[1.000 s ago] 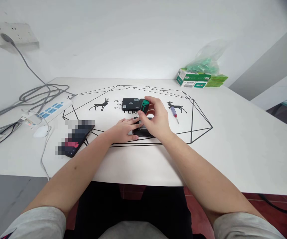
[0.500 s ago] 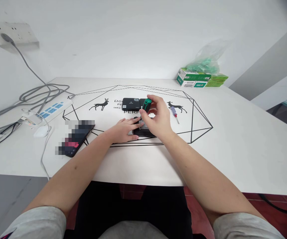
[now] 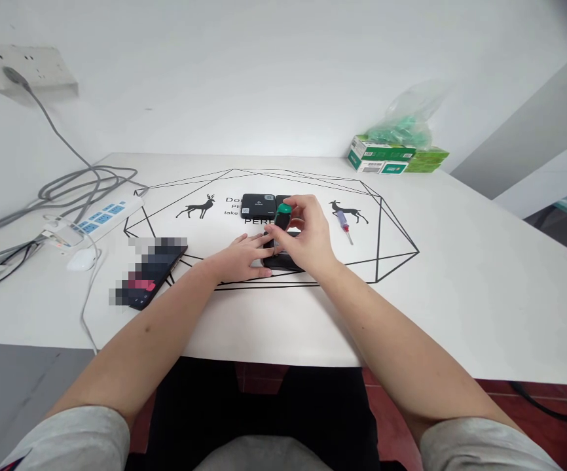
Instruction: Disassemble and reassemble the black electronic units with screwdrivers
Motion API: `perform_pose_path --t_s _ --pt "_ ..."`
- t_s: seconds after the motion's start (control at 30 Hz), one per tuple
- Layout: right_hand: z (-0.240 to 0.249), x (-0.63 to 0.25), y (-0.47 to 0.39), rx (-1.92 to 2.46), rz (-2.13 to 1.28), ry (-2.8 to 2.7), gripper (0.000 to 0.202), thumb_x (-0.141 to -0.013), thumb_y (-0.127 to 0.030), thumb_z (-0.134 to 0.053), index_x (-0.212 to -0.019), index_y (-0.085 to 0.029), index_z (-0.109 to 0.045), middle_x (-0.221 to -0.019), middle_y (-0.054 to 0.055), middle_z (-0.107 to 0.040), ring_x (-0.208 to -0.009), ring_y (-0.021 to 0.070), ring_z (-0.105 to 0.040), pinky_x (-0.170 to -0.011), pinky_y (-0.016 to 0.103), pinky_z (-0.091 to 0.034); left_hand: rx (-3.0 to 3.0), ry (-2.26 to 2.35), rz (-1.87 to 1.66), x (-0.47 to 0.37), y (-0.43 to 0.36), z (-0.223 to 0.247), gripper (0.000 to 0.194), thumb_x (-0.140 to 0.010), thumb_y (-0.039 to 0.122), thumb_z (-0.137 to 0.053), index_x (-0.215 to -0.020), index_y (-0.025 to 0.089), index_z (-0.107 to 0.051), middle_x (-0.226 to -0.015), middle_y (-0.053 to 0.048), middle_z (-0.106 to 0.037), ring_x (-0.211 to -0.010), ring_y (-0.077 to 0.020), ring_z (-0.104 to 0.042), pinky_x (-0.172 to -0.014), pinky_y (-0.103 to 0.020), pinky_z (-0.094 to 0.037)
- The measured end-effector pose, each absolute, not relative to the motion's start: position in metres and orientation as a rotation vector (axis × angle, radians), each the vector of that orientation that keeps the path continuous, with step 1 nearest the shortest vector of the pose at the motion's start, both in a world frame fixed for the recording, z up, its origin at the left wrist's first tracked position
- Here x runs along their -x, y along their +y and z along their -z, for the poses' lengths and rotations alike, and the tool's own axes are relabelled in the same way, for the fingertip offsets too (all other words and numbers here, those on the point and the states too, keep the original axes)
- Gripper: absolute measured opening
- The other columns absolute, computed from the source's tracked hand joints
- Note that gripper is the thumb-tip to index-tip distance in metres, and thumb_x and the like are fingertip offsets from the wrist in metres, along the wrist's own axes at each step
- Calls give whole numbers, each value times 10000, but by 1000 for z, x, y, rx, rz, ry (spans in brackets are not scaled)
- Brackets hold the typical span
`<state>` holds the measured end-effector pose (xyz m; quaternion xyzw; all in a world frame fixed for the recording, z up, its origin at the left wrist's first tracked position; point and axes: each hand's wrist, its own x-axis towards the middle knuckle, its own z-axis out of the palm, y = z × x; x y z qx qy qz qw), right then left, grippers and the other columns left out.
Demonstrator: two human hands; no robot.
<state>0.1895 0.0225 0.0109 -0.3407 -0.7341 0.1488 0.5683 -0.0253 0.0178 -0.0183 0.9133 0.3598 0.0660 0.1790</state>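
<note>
The right hand (image 3: 310, 235) is closed around the handle of a green-and-black screwdriver (image 3: 281, 217), its shaft pointing down at a flat black device (image 3: 286, 263) (tip contact too small to tell). The left hand (image 3: 237, 258) lies spread, fingers extended, touching the device's left end. The device rests on the white surface (image 3: 460, 281), just nearer the person than a black box (image 3: 258, 205); a purple-handled screwdriver (image 3: 343, 220) lies to the right.
</note>
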Motion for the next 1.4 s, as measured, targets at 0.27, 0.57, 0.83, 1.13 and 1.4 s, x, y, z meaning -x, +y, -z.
perform_pose_path --t_s 0.27,0.57,0.83,1.13,1.4 --pt "-17 -192 20 718 -264 -1757 280 -1023 -422 -663 -1269 -289 -670 -1062 56 -674 -885 211 -656 -713 399 -650 -2604 1060 -216 25 19 27 646 -1124 645 -537 -1720 420 -432 -1878 -77 -185 -1707 -422 -227 -1318 -771 -187" --pt "-17 -193 20 687 -223 -1722 294 -1090 -417 -500 -1231 -298 -729 -1119 87 -681 -1054 264 -687 -899 506 -648 -2659 1065 -220 26 21 32 668 -1131 650 -525 -1737 393 -410 -1839 -150 -287 -1667 -419 -333 -1298 -777 -238" --pt "-10 -189 22 692 -313 -1652 351 -1037 -452 -662 -1360 -313 -655 -1119 59 -692 -956 230 -693 -851 450 -652 -2652 1040 -220 27 22 30 637 -1139 605 -540 -1728 390 -427 -1852 -127 -259 -1670 -425 -323 -1296 -785 -230" --pt "-8 -188 25 688 -216 -1655 324 -1060 -493 -618 -1304 -312 -731 -1201 93 -632 -1113 267 -679 -962 513 -649 -2672 1040 -246 26 22 31 607 -1136 604 -551 -1702 400 -471 -1843 -108 -292 -1661 -436 -341 -1302 -770 -255" --pt "-4 -188 25 723 -354 -1675 489 -1067 -408 -573 -1546 -332 -521 -1315 106 -715 -1132 277 -726 -995 528 -658 -2663 1057 -233 28 25 35 643 -1127 625 -561 -1716 394 -445 -1851 -121 -268 -1669 -433 -330 -1295 -780 -252"
